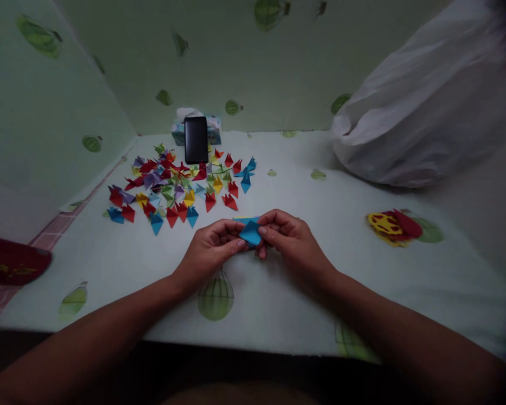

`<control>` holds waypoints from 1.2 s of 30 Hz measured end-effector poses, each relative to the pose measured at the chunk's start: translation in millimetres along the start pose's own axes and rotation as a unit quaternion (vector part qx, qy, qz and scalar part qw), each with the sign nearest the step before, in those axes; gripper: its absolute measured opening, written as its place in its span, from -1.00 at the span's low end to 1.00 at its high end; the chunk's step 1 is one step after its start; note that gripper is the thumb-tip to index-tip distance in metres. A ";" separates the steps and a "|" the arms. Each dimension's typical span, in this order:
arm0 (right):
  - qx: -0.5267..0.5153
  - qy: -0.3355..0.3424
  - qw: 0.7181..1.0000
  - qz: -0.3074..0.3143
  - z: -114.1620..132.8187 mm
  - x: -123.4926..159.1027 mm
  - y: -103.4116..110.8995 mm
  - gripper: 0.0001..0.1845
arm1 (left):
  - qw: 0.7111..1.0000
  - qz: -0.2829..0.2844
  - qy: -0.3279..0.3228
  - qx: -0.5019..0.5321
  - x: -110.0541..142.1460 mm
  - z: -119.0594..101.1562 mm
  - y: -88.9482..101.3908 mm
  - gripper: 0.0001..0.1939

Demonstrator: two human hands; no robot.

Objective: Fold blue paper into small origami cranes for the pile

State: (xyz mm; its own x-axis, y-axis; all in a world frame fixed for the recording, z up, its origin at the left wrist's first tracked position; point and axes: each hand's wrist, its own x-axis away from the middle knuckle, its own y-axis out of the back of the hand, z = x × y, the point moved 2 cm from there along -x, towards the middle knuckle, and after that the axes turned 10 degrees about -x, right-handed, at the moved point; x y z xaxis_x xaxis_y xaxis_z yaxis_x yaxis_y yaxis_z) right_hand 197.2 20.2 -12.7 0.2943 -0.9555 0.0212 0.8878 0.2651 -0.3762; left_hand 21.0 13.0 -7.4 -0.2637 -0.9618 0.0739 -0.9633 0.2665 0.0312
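Note:
Both hands meet over the pale green cloth with balloon prints (278, 292). My left hand (211, 250) and my right hand (289, 236) each pinch a small blue folded paper (250, 232), which sits between the thumbs and fingertips. A thin yellow and blue edge of paper (244, 219) lies just behind the hands. Beyond them spreads a pile of several folded paper pieces (181, 183) in red, blue, yellow, green and purple.
A black phone (196, 139) leans upright against a tissue box (213, 126) at the back. A large white plastic bag (430, 107) fills the right rear. Red and yellow flat paper shapes (394, 226) lie at right. A dark red object (10, 261) sits at far left.

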 end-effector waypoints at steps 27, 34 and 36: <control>0.051 -0.021 0.998 0.033 0.5 0.1 -1.8 -0.71 | 0.995 -0.092 0.024 0.002 0.2 5.2 3.7 -0.75; 0.127 -0.009 0.991 0.032 0.7 -0.2 -1.5 -0.82 | 0.997 -0.068 0.042 0.017 2.7 10.3 1.2 -0.75; 0.154 0.009 0.988 0.022 1.9 -0.1 -0.8 -0.86 | 0.997 -0.066 0.039 0.010 2.1 10.1 0.9 -0.72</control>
State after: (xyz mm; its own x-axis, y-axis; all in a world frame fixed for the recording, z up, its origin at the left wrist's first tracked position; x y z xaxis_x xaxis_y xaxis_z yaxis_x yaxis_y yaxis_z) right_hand 197.2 20.3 -10.6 0.3316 -0.9434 -0.0071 0.9404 0.3312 -0.0767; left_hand 19.1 10.6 -17.3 -0.1306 -0.9805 0.1469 -0.9904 0.1358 0.0256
